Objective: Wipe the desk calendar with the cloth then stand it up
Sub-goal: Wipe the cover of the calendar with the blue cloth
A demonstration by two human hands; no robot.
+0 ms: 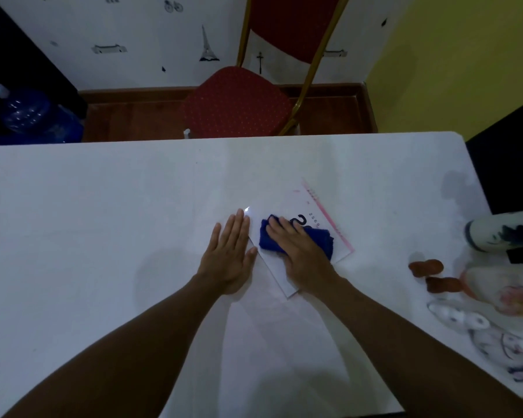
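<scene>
**Calendar flat on tabletop, cloth pressed to its face**

White tabletop [103, 221] fills the lower view, dimly lit. Beyond its far edge stands a red upholstered chair [239, 101] with a gold-coloured frame, on a wood floor, against a white wall with small dark printed motifs. A yellow wall is on the right. Blue water bottles [27, 116] sit on the floor at far left.

The desk calendar [320, 206] lies flat, right of centre, turned at an angle to the tabletop edge. A pink strip runs along its far right edge; a large dark numeral and smaller print are partly visible.

The blue cloth [320, 236] lies bunched on the calendar face. The right hand [299, 251] rests on it, palm down, fingers extended; the grip is a flat press rather than a closed hold. The hand and cloth hide much of the calendar's centre.

The left hand [227, 254] lies flat and open on the tabletop, holding nothing, its thumb side touching the calendar's left edge.

Clutter occupies the right margin, well apart from the calendar: a white and blue vessel [495, 233] at the frame edge, brown rounded pieces [426, 267], and clear plastic wrapping [480, 327] whose contents are too blurred to tell.
</scene>
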